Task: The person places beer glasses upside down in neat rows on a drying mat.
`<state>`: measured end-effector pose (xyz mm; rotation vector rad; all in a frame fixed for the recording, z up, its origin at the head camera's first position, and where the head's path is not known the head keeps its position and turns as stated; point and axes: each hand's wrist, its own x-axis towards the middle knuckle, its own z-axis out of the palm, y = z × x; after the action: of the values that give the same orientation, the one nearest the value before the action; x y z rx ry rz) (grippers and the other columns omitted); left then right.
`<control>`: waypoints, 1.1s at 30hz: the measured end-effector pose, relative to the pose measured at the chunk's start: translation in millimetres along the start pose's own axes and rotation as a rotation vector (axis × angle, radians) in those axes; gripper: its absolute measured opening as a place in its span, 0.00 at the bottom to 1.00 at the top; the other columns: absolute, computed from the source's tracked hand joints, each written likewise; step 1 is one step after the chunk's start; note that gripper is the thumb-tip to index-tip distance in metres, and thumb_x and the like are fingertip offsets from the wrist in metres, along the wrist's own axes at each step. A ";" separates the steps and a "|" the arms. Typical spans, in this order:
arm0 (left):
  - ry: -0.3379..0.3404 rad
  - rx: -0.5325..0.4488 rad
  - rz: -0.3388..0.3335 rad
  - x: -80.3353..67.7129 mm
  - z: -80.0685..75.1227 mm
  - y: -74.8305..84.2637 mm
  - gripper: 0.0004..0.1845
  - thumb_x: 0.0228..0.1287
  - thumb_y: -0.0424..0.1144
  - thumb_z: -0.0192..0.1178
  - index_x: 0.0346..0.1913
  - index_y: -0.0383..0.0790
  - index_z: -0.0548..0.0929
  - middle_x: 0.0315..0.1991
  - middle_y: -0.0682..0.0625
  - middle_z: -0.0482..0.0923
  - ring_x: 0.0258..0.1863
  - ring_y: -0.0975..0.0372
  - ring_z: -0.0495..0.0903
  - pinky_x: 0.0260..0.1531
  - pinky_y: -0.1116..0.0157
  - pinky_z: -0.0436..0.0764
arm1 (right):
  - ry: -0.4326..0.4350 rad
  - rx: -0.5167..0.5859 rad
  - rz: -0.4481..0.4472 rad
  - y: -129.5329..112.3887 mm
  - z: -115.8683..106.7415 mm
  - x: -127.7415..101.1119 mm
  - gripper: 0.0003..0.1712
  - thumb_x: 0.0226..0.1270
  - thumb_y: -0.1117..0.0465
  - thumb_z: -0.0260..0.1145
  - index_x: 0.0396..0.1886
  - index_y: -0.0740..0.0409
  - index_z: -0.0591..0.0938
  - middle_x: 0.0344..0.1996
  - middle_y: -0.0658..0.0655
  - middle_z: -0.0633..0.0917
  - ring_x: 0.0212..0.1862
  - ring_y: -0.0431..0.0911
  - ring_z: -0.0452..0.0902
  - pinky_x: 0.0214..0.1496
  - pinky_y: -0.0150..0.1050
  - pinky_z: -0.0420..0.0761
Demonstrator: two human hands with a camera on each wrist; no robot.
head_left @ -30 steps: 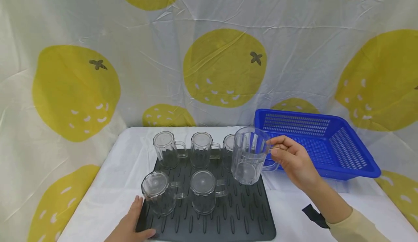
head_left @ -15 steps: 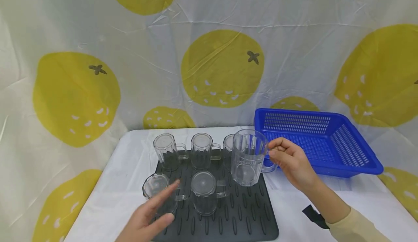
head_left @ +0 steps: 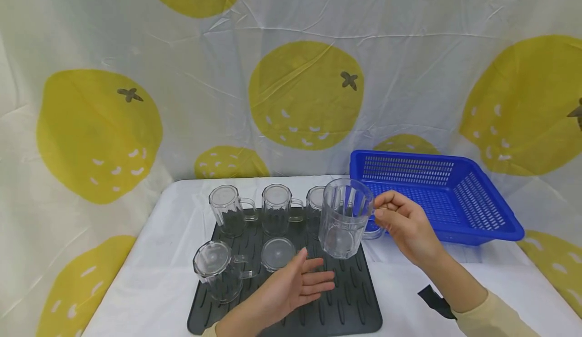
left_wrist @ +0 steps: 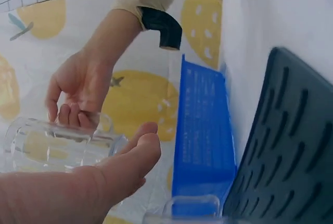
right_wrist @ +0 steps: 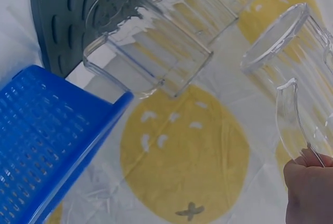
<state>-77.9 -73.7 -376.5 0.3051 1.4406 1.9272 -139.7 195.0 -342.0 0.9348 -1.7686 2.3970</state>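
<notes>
Above the dark grey ribbed drying mat point(head_left: 336, 301), my right hand point(head_left: 404, 223) pinches the handle of a clear faceted glass mug point(head_left: 343, 218), holding it upright off the mat. My left hand point(head_left: 291, 286) hovers flat and relaxed beneath it, empty. Five similar mugs point(head_left: 275, 215) stand inverted, draining. A blue perforated plastic basket point(head_left: 482, 215) sits on the white-clothed surface point(head_left: 150, 256), against a lemon-print backdrop point(head_left: 304, 94).
</notes>
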 end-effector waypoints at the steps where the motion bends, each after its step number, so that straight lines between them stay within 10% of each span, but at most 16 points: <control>1: -0.015 -0.066 -0.011 4.5 1.6 0.6 0.50 0.73 0.68 0.33 0.74 0.22 0.43 0.69 0.30 0.61 0.68 0.44 0.64 0.67 0.48 0.59 | 0.000 -0.001 -0.004 -0.2 0.6 -0.2 0.18 0.69 0.80 0.46 0.44 0.61 0.77 0.31 0.49 0.80 0.34 0.39 0.73 0.40 0.31 0.76; 13: -0.143 -0.441 -0.120 35.8 11.5 13.6 0.56 0.69 0.73 0.25 0.70 0.16 0.48 0.69 0.28 0.59 0.70 0.44 0.60 0.64 0.56 0.65 | -0.034 -0.089 -0.087 -0.2 8.3 -1.5 0.21 0.63 0.84 0.46 0.43 0.61 0.78 0.27 0.48 0.75 0.30 0.42 0.67 0.30 0.35 0.68; 33: -0.077 -0.432 -0.029 52.3 3.1 33.3 0.46 0.72 0.68 0.23 0.75 0.31 0.54 0.71 0.33 0.58 0.63 0.53 0.71 0.64 0.57 0.67 | -0.349 -0.130 -0.246 -1.5 15.0 -1.3 0.10 0.68 0.78 0.49 0.36 0.66 0.75 0.21 0.57 0.69 0.20 0.48 0.61 0.15 0.39 0.65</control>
<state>-127.1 -41.8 -356.3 0.1527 0.9411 2.1151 -131.3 182.9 -338.7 1.5269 -1.7540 2.0389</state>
